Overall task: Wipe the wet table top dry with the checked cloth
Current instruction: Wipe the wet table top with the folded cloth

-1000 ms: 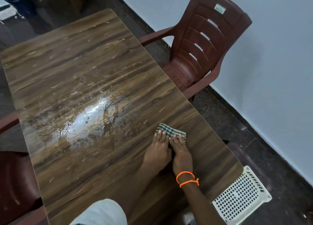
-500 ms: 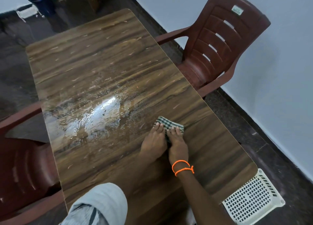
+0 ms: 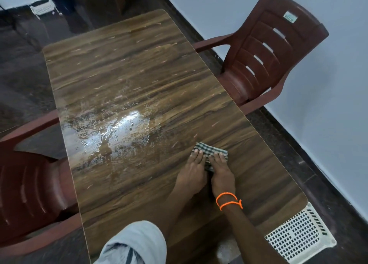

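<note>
Both hands lie side by side, flat on the folded checked cloth [image 3: 211, 153], near the right edge of the wood-grain tabletop [image 3: 139, 68]. The left hand [image 3: 192, 173] and the right hand [image 3: 221, 175] press it down with straight fingers, gripping nothing. A shiny puddle [image 3: 113, 133] spreads just left of the cloth. An orange thread band [image 3: 229, 201] circles the right wrist.

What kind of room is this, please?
Probably a plain dining or common room: a long wood-pattern table with maroon plastic armchairs on both sides, a dark stone floor, and a white plastic basket on it.
</note>
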Tool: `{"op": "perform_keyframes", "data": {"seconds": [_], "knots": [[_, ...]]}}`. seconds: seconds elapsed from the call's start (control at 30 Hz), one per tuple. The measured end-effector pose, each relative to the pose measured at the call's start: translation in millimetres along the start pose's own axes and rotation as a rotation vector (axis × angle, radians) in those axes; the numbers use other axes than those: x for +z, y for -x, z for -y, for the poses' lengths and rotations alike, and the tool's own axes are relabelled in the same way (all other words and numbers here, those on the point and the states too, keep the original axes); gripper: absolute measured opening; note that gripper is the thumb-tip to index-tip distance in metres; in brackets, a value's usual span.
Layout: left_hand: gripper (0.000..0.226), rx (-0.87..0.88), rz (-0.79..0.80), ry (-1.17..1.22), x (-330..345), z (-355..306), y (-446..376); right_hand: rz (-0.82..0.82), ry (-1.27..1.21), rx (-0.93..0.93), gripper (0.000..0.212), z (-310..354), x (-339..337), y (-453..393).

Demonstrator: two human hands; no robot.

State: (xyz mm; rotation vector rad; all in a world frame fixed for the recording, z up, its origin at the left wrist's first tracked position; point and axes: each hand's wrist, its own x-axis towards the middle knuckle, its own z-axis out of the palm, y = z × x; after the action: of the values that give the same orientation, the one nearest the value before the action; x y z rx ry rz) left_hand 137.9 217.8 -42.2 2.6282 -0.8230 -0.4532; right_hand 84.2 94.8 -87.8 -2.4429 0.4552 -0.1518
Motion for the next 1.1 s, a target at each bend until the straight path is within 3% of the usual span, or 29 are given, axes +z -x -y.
{"op": "perform_keyframes", "data": {"seconds": [0.13, 0.33, 0.5, 0.73, 0.97, 1.1], "knots": [[0.061, -0.054, -0.061, -0.015, -10.2, 28.7, 12.4, 0.06, -0.023, -0.06, 0.057, 30.1, 23.2, -0.6], [0.058, -0.088, -0.019, -0.078, -5.2, 42.9, 73.9, 0.152, -0.049, -0.166, 0.062, 45.8, 42.6, 49.3], [0.067, -0.055, 0.086, -0.076, 14.0, 20.2, 83.3, 0.117, -0.021, -0.188, 0.066, 17.5, 17.6, 66.7], [0.067, -0.072, 0.021, -0.022, -5.1, 28.4, 43.5, 0.032, -0.036, -0.09, 0.061, 28.6, 26.1, 20.0], [0.065, -0.18, -0.024, -0.055, -18.1, 90.9, 79.4, 0.139, -0.094, -0.196, 0.06, 84.2, 73.9, 37.0], [0.07, -0.201, -0.015, -0.085, -11.5, 83.4, 120.6, 0.169, -0.135, -0.241, 0.055, 87.0, 76.8, 77.7]]}}
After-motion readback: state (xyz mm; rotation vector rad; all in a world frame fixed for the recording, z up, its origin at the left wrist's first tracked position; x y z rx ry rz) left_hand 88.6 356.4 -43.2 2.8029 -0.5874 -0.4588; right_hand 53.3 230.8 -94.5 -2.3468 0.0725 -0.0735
